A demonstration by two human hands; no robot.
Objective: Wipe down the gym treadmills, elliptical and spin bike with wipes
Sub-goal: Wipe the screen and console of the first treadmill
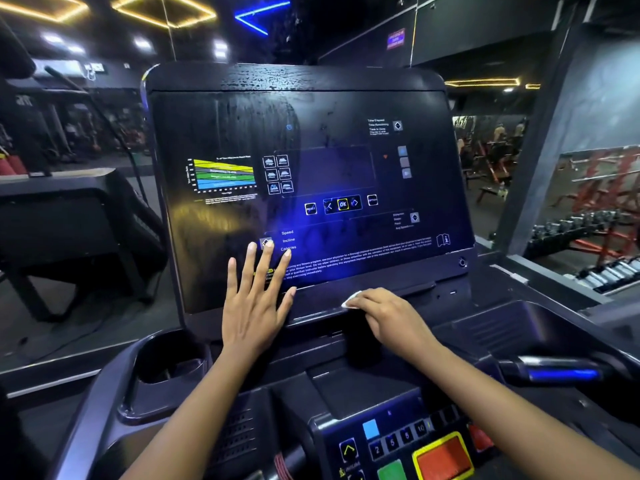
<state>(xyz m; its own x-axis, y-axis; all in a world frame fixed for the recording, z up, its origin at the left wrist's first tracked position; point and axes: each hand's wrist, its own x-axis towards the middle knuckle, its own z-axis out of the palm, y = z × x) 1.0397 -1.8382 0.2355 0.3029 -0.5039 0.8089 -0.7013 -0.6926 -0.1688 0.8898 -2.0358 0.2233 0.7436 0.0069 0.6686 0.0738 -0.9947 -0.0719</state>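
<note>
Treadmill (311,150) fills the view, its dark control panel tilted up and streaked with smears across the top half. The left hand (254,306) is flat on the panel's lower left corner, released, with its fingers spread and straight and the tips just under the words Speed, Incline, Calories. Over on the other side, the right hand (388,317) is down on the ledge (426,287) along the panel's bottom edge, fingers bent over a white wipe (351,299) and grasping it against the surface. Only a small corner of the wipe pokes out past the fingertips, near the middle of that ledge.

Higher on the panel sit a coloured chart (223,176) toward the left edge and a yellow-ringed OK button (342,204) near the centre. Below the forearms is a keypad with a big red button (445,457) and a green button (391,471) beside it. A cup holder (166,362) sits at the console's left corner. Dumbbells (606,268) lie on a rack far right.
</note>
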